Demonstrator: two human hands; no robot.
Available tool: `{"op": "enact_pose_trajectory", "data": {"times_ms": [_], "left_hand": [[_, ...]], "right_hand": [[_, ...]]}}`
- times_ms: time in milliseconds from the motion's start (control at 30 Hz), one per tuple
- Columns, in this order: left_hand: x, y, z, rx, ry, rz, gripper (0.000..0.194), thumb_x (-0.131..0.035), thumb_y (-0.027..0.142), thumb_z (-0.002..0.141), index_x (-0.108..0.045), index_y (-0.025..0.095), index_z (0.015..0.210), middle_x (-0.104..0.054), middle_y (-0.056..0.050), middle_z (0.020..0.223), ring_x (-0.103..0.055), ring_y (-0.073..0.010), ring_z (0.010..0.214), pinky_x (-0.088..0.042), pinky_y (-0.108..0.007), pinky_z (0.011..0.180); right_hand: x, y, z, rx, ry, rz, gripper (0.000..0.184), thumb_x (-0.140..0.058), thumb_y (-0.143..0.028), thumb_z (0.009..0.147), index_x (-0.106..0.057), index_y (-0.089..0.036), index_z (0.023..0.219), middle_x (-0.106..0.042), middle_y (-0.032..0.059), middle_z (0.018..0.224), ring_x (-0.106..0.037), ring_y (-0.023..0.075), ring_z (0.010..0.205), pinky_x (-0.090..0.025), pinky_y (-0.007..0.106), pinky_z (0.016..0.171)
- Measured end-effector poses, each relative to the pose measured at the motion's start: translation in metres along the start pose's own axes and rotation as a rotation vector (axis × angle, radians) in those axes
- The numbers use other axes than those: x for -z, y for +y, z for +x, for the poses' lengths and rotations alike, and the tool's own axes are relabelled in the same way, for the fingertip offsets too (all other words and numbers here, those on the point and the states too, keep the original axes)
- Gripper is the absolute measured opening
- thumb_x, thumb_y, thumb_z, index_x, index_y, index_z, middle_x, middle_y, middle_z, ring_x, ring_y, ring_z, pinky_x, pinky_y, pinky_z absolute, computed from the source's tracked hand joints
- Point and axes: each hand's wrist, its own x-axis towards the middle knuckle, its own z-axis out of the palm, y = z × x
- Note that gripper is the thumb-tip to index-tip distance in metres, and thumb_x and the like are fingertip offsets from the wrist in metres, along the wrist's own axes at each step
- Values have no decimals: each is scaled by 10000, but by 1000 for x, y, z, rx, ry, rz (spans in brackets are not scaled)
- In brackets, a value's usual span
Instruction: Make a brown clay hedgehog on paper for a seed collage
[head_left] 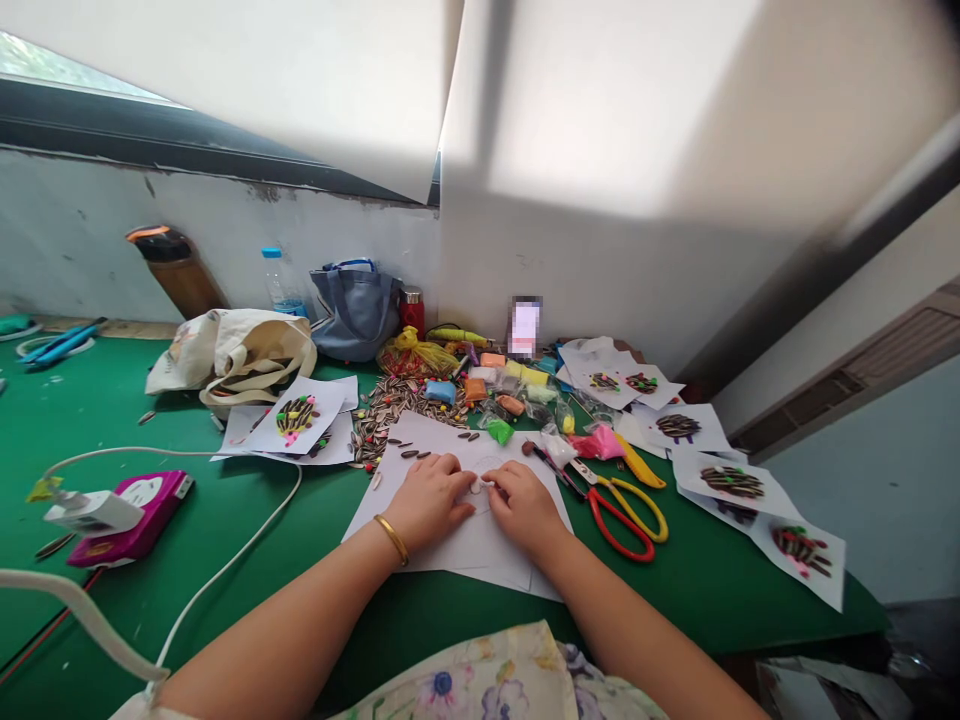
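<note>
loose sunflower seeds [394, 415] lie beside the white paper sheet [450, 530], left hand [427, 503] and right hand [523, 508] close together, fingertips [466, 480] pinching a small pale bit [477, 485] on it, red-and-yellow scissors [616, 540] just right, seed-collage sheets [731, 483] beyond.

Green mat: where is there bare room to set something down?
Bare green mat lies between the white cable and the paper sheet under the left hand. Another patch sits below the red-handled scissors, before the seed-art sheets. Crowded: sunflower seeds and clay packets beyond the paper sheet.
</note>
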Motion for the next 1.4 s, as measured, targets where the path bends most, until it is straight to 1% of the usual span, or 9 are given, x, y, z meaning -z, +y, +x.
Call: {"op": "enact_pose_trajectory", "data": {"times_ms": [167,367,533,700,900,1100,1300,1400], "left_hand": [[-3,-2,1,27,20,-16,424,-686,375,805,-592,259,1202,-586,-77,1142,-511,-279,1109,-375,-412,963],[-4,-5,1,21,44,-32,364,-710,351,784,-608,210,1104,-608,-79,1114,-536,-270,1077,-402,-391,936],[-4,-5,2,11,47,-26,360,-723,357,777,-612,205,1084,-612,-79,1102,-540,-271,1062,-405,-391,923],[-4,-5,2,6,40,-20,376,-731,358,771,-618,201,1093,-614,-78,1105,-544,-271,1055,-409,-396,917],[-2,-4,2,0,41,-8,354,-724,353,779,-626,200,1083,-618,-80,1109,-544,-272,1058,-409,-397,915],[-1,-3,2,10,32,-3,336,-725,371,777,-640,204,1056,-617,-73,1092,-549,-269,1048,-414,-399,904],[-1,-3,2,7,35,-11,321,-720,363,781,-637,209,1050,-612,-74,1092,-547,-266,1052,-412,-391,909],[-2,-4,2,6,30,-14,321,-721,364,780,-637,208,1047,-611,-74,1092,-546,-266,1053,-411,-392,914]], "right_hand": [[0,0,0,1,-7,-10,239,-539,-133,867,-701,-209,1026,-625,59,920,-571,208,926,-468,322,851],[2,-7,0,23,-52,-66,287,-556,-143,869,-702,-238,1097,-611,58,915,-564,205,918,-459,310,832],[3,-10,1,14,-79,-124,278,-560,-152,872,-704,-242,1092,-604,59,901,-561,201,905,-452,305,827],[3,-8,2,5,-67,-99,328,-553,-139,864,-678,-221,1155,-615,69,939,-560,213,935,-455,312,846],[3,-10,3,-4,-99,-124,303,-538,-141,880,-702,-236,1117,-608,61,912,-557,201,916,-440,300,830],[2,-9,2,4,-87,-123,335,-546,-145,876,-672,-225,1176,-608,64,947,-550,201,937,-436,299,853],[3,-10,3,-7,-108,-142,311,-541,-140,877,-686,-231,1137,-607,66,932,-554,209,937,-435,309,847],[2,-9,3,-7,-101,-146,316,-538,-146,877,-678,-217,1152,-610,75,954,-553,216,954,-433,318,860]]}}
